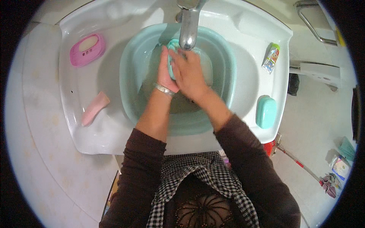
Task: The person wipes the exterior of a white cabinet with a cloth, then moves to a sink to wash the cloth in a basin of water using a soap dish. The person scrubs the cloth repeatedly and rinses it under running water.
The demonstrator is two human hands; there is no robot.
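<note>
My left hand [164, 69], with a silvery bracelet on its wrist, is held on edge over a pale-turquoise plastic basin [127, 114]. My right hand [188, 71] is slightly blurred, its fingers pressed in from the right. Between the two hands is a turquoise object [172, 44], largely covered by them; I cannot tell exactly what it is. Directly above the fingers hangs the spout of a chrome faucet [188, 28]. Greyish water [182, 105] lies in the basin, which sits in a white washbasin [111, 139].
On the left rim are a pink soap dish [77, 57] with a white soap bar [88, 42] and a pink handle-like piece [95, 108]. A small tube [271, 58] and a turquoise soap box [266, 112] lie right. A mop [299, 164] is on the floor.
</note>
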